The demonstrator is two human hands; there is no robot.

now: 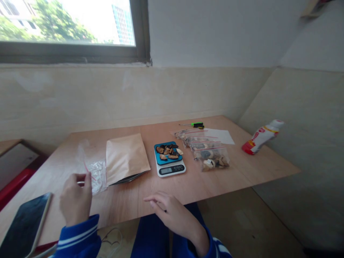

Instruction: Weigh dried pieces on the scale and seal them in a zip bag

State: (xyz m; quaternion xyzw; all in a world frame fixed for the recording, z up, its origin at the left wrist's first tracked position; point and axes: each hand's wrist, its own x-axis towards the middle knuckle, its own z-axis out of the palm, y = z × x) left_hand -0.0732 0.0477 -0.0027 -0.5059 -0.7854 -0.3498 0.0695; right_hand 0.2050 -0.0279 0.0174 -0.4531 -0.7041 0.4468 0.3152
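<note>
My left hand (76,199) pinches the top edge of an empty clear zip bag (85,157) and lifts it above the wooden table (242,172). More clear bags (98,175) lie flat beside it. My right hand (172,213) hovers at the table's near edge with fingers loosely curled, holding nothing. A small digital scale (170,158) with a blue platform carries several dark and tan dried pieces. A brown paper pouch (125,156) lies left of the scale.
Several filled clear zip bags (208,152) lie right of the scale, on white paper (221,136). A green-handled screwdriver (195,125) lies behind them. A white and red bottle (262,137) leans at the right wall. A dark tablet (25,225) rests at the near left.
</note>
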